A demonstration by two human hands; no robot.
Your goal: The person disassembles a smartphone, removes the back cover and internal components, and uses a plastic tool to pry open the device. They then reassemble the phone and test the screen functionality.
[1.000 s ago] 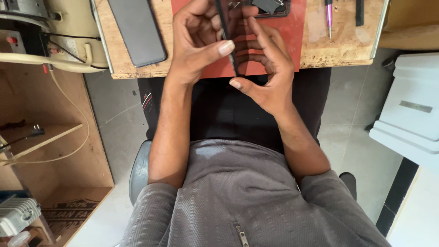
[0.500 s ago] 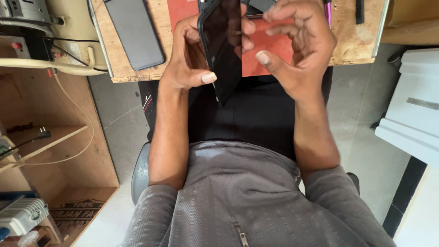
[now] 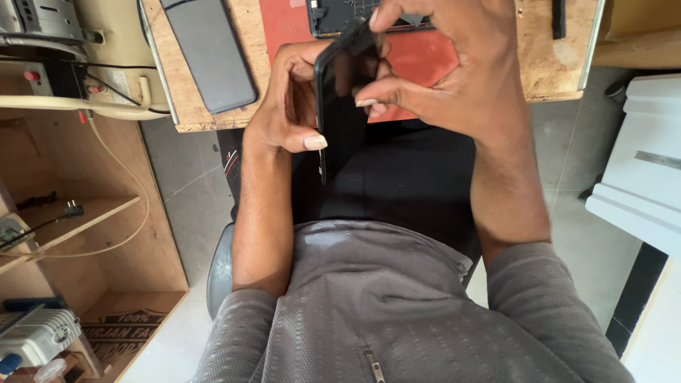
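Two hands – left hand (image 3: 284,106), right hand (image 3: 454,78) – grip one black phone (image 3: 340,106)

dark phone screen (image 3: 340,106) held upright; grey phone (image 3: 211,53) flat on bench (image 3: 560,53).

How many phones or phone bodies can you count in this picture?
3: a black phone held in both hands, a grey phone lying on the wooden bench, and an opened phone body on the red mat, partly hidden.

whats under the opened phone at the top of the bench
The opened phone lies on a red mat on the wooden bench. The right hand covers its right part.
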